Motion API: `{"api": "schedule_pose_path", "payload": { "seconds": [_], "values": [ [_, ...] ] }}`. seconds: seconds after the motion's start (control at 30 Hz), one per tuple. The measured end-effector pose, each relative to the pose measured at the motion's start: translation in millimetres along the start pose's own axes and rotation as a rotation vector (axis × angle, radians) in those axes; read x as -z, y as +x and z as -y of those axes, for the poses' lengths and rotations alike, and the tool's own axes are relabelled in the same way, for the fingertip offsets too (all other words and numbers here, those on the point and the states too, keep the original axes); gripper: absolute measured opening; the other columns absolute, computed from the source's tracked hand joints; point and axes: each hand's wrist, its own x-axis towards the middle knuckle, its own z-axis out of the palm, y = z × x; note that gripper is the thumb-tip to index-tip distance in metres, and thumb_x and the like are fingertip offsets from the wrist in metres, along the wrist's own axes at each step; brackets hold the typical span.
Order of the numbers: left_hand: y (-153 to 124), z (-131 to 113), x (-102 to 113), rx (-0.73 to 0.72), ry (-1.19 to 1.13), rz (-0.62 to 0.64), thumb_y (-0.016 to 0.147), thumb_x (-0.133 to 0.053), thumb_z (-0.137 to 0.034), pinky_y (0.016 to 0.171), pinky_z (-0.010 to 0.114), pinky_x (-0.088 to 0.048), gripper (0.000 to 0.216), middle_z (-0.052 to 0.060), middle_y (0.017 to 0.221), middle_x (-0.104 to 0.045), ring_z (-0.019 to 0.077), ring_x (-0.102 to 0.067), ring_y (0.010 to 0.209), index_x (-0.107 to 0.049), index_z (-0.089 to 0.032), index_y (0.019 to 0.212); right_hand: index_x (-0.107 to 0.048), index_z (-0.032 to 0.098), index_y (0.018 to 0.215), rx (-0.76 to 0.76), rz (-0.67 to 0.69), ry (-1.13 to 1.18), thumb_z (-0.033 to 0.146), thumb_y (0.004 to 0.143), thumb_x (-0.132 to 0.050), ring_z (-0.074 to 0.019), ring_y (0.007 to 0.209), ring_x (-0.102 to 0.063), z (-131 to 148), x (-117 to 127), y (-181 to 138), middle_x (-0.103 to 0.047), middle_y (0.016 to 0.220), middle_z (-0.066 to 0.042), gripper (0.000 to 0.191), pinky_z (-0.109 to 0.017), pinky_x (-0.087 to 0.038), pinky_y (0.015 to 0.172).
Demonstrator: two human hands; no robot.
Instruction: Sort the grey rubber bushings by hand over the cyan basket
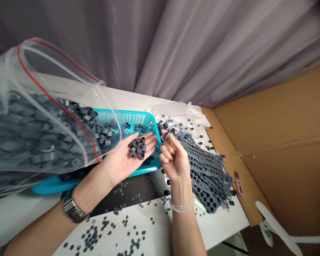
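Note:
My left hand (120, 161) is palm up with its fingers stretched out, bearing a small pile of dark grey rubber rings (138, 146). Close to its fingertips, my right hand (176, 156) pinches one small dark grey rubber piece (167, 135) between thumb and forefinger. Its exact shape is partly hidden. Beneath both hands stands a turquoise plastic basket (158, 156) with more grey pieces inside. To the left, a big clear zip bag (92, 151) with red stripes gapes open, full of the same rings, its mouth over the basket.
Perforated dark grey rubber sheets (208, 170) lie stacked at right on the white table (224, 227). Small grey discs (92, 236) are scattered over the front. Pink-handled snips (238, 185) rest on cardboard (280, 142) at right. A crumpled clear bag (194, 112) lies near the grey curtain (176, 53).

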Motion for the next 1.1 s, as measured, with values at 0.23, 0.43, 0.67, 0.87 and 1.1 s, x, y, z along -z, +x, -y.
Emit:
{"api": "schedule_pose_path", "payload": {
  "seconds": [0.23,0.43,0.67,0.87,1.1],
  "values": [
    [-3.5,-0.4,-5.9,-0.024,0.005,-0.027,0.091,-0.035,-0.019,0.091,0.038,-0.05,0.043,0.023,0.119,-0.059,0.0268,-0.057,0.11,-0.042,-0.001,0.13,-0.063,0.02,0.093,-0.079,0.065,0.206,0.035,0.084,-0.049,-0.009,0.043,-0.004,0.4,3.3,0.7,-0.018,0.047,0.01,0.023,-0.019,-0.011,0.034],
    [-3.0,-0.8,-1.3,-0.025,0.025,0.004,0.09,-0.034,-0.02,0.092,0.039,-0.049,0.046,0.024,0.121,-0.057,0.0271,-0.055,0.113,-0.041,0.0,0.13,-0.059,0.022,0.083,-0.081,0.024,0.135,0.039,0.08,-0.045,-0.0089,0.041,-0.01,2.8,0.1,0.3,-0.021,0.048,0.009,0.022,-0.021,-0.011,0.036],
    [-2.4,0.0,3.7,0.012,0.047,0.054,0.087,-0.036,-0.019,0.095,0.038,-0.046,0.046,0.023,0.119,-0.058,0.0264,-0.054,0.114,-0.045,-0.001,0.128,-0.037,0.02,0.056,-0.041,-0.039,0.04,0.042,0.082,-0.039,-0.0072,0.045,-0.028,6.7,-1.3,-0.1,-0.048,0.071,-0.001,0.034,-0.022,-0.01,0.037],
    [-0.8,0.0,5.2,0.015,0.074,0.061,0.082,-0.039,-0.014,0.094,0.041,-0.047,0.047,0.023,0.117,-0.06,0.028,-0.056,0.111,-0.045,0.002,0.127,-0.029,0.019,0.054,0.013,-0.061,-0.074,0.039,0.083,-0.053,-0.0065,0.043,-0.019,-0.4,-5.4,-1.2,-0.029,0.053,0.007,0.043,-0.022,-0.01,0.039],
    [-2.3,-1.2,0.7,-0.039,0.093,-0.043,0.08,-0.041,-0.008,0.086,0.041,-0.052,0.036,0.019,0.116,-0.062,0.0258,-0.063,0.099,-0.053,-0.007,0.114,-0.065,0.017,0.081,0.194,-0.088,-0.833,0.032,0.079,-0.062,-0.0084,0.049,-0.026,-1.6,-13.7,-6.8,-0.03,0.052,0.007,0.015,-0.024,-0.023,0.049]
  ]
}}
